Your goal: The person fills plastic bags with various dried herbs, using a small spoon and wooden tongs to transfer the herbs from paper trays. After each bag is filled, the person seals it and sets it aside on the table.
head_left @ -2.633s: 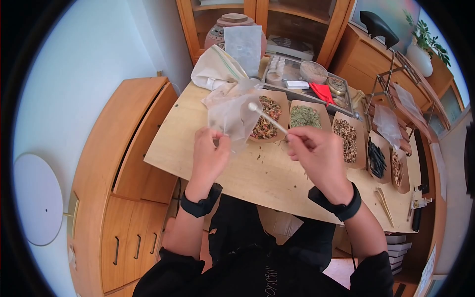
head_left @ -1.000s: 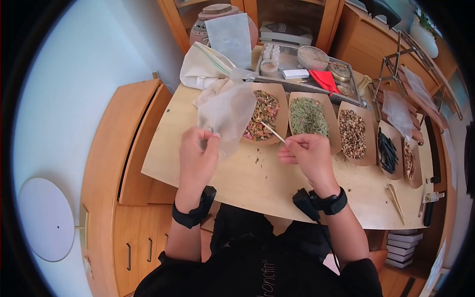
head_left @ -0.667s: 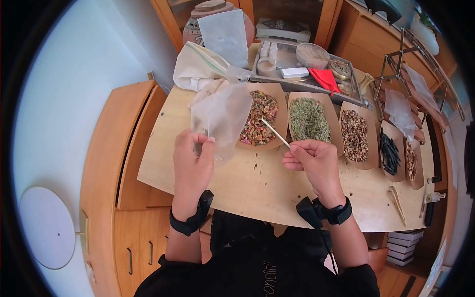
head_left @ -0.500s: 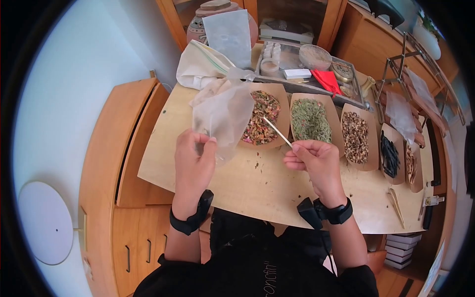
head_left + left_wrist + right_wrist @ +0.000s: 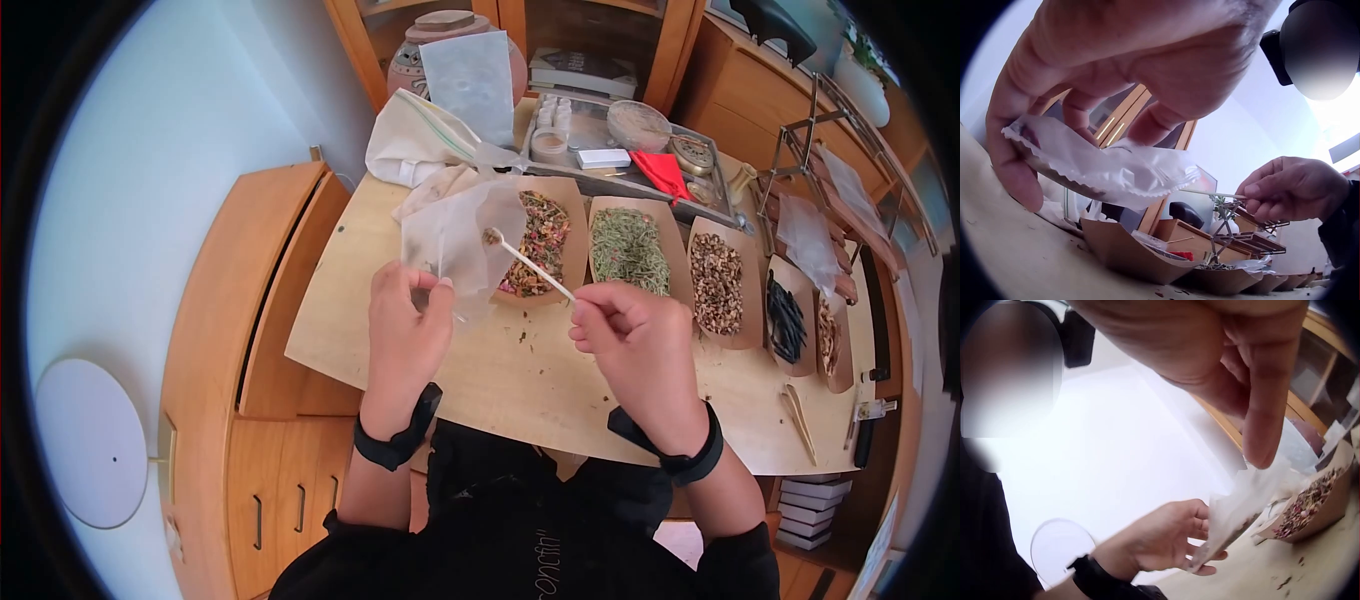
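In the head view my left hand (image 5: 408,325) holds a translucent white pouch (image 5: 425,238) between thumb and fingers, over the left side of the table. Its crimped edge shows in the left wrist view, with something dark inside the pouch (image 5: 1116,172). My right hand (image 5: 645,345) pinches the end of a thin pale spoon (image 5: 535,268). The spoon's small bowl carries brownish dried bits and overlaps the pouch's upper right part. Just right of the pouch, a brown paper tray (image 5: 570,205) contains a dried flower-and-leaf mix (image 5: 545,232).
Paper trays of green herb (image 5: 628,245), chopped brown pieces (image 5: 717,285), black strips (image 5: 785,315) and pale slices (image 5: 828,335) run rightward. Tweezers (image 5: 798,425) lie at front right. Behind stand a grey tray (image 5: 590,187) with jars, a cloth bag (image 5: 410,140) and a propped translucent sheet (image 5: 470,85).
The spoon's bowl has lifted from the flower mix and moved left to the pouch, now carrying dried bits. My right hand has turned over; the left keeps holding the pouch.
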{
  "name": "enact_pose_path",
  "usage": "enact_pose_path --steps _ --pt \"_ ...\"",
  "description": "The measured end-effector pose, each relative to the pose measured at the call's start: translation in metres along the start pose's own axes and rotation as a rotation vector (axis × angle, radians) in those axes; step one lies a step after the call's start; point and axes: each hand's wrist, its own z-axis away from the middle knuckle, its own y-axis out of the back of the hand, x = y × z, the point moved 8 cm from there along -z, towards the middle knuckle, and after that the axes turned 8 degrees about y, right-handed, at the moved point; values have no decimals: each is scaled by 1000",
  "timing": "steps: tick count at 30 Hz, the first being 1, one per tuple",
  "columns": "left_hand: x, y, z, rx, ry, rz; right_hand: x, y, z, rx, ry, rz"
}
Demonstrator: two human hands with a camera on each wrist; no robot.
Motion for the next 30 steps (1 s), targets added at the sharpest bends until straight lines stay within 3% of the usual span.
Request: enact_pose_path --steps 2,3,5,7,8,12,14,16,22,30 --pt "-2 0 0 1 9 27 -24 -1 0 -1 304 316" --pt "-3 0 -1 11 -33 10 -27 0 1 -5 306 317" --pt "-2 3 -1 21 -69 -5 -24 24 5 233 195 196" --pt "-4 6 -1 17 31 7 -12 33 4 201 127 267" --pt "-7 6 -2 13 32 7 -3 36 3 172 60 334" --pt "-13 4 -5 9 -2 -4 14 24 1 91 66 502" --pt "-12 5 -5 10 -6 -18 19 16 -3 80 60 471" --pt "-7 6 -5 -3 -17 -3 37 8 -6 51 -108 217" --pt "-7 5 -6 -8 -21 25 58 -1 -13 50 -245 -138" --pt "-11 4 -7 -3 21 -12 70 4 -9 43 -304 -283"
